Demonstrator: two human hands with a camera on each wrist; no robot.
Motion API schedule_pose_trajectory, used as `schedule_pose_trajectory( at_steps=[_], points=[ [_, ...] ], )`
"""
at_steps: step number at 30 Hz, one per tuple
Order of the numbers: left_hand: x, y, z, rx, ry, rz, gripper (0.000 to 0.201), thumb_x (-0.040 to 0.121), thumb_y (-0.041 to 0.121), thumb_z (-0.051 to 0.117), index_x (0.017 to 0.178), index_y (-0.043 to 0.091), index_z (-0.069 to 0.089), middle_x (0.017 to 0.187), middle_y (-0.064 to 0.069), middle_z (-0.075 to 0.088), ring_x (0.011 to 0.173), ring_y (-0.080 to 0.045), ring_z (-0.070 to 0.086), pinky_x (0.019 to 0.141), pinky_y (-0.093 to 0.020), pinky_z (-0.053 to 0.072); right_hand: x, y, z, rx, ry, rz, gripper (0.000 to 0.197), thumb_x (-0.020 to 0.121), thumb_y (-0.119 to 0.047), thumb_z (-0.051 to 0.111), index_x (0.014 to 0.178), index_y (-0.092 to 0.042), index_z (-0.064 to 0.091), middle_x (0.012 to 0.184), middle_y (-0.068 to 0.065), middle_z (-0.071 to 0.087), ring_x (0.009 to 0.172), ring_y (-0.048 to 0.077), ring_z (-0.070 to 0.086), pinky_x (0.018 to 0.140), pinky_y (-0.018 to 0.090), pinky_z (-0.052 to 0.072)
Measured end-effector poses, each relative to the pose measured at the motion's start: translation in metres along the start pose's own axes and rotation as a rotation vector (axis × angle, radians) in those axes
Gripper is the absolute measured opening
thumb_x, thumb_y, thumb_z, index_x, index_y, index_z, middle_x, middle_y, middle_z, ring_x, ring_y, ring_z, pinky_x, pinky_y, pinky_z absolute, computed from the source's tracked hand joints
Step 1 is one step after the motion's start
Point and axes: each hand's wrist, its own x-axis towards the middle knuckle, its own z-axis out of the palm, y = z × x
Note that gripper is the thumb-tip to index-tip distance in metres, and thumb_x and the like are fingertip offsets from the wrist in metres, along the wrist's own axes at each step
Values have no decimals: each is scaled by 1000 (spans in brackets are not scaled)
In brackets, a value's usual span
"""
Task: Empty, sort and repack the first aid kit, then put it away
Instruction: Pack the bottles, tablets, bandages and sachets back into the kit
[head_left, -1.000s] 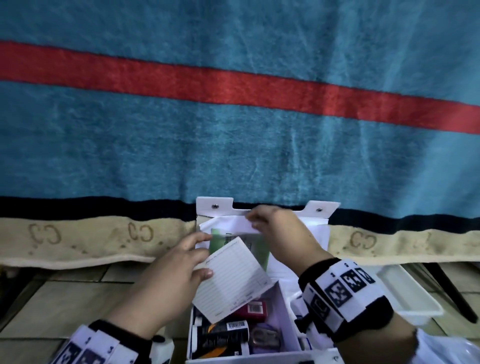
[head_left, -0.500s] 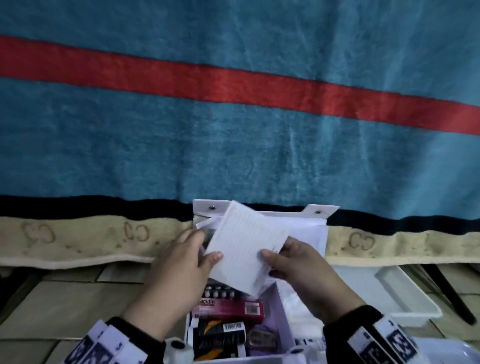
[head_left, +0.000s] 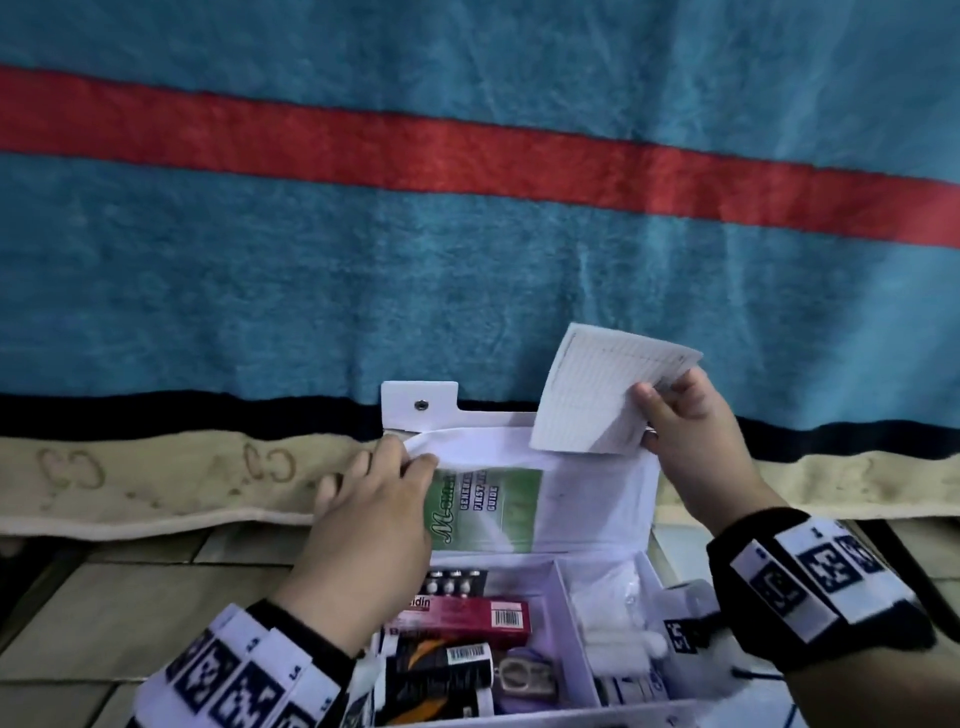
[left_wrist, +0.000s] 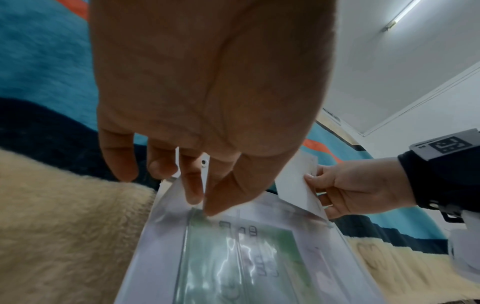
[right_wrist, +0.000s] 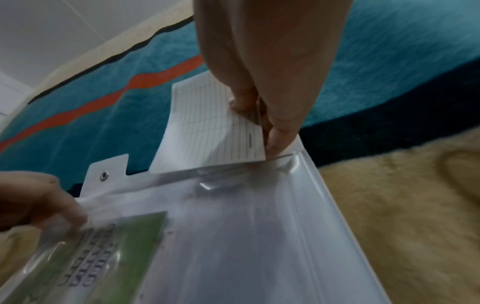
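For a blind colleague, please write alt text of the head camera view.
The right hand holds a lined white card above the open first aid kit, while the left hand pinches the clear lid pocket over a green guide. Medicine boxes fill the kit.

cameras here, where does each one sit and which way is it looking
Head: worn on the head, looks down at the open kit, both hands, wristbands.
Left wrist: looks along the left hand at the lid sleeve; right hand beyond.
Right wrist: looks along the right hand pinching the card.
All share card, sleeve, green guide.
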Motion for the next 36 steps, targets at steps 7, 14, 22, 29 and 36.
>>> schedule_pose_trajectory(
  at_steps=[7, 14, 22, 29, 36],
  points=[
    [-1, 1, -1, 38, 32, 19, 46, 87, 16, 43, 130, 31, 33, 116, 5, 29, 115, -16, 34, 92, -34, 28, 4, -7, -10, -684, -141, -374, 20, 91, -5, 54, 78, -21, 54, 73, 0, 59, 69, 6, 53, 65, 9, 38],
    [1, 2, 0, 64, 41, 30, 43, 86, 15, 44, 125, 30, 36, 115, 5, 30, 116, -16, 36, 91, -35, 29, 8, -22, -3, -1328, -406, -455, 23, 82, -8, 56, 72, -27, 49, 82, -3, 59, 86, 25, 61, 69, 35, 48],
    [1, 0, 0, 47, 39, 36, 48, 85, 12, 44, 128, 31, 34, 113, 6, 29, 115, -15, 36, 90, -34, 28, -2, -36, 31, -1669, -534, -300, 11, 85, -18, 61, 94, -24, 64, 95, 1, 63, 98, 27, 61, 67, 29, 36],
    [1, 1, 0, 46, 27, 29, 49, 86, 12, 44, 130, 31, 34, 117, 6, 30, 117, -15, 36, 91, -34, 28, 8, -21, 17, -1466, -616, -165, 9, 86, -16, 61, 92, -17, 68, 89, 5, 62, 93, 24, 61, 67, 23, 36],
    [0, 1, -3, 43, 12, 25, 51, 86, 13, 43, 133, 31, 33, 118, 7, 31, 118, -15, 36, 96, -34, 27, 5, -23, 17, -1527, -528, -76, 13, 83, -18, 64, 95, -22, 69, 91, 0, 49, 99, 23, 57, 70, 26, 35]
  ],
)
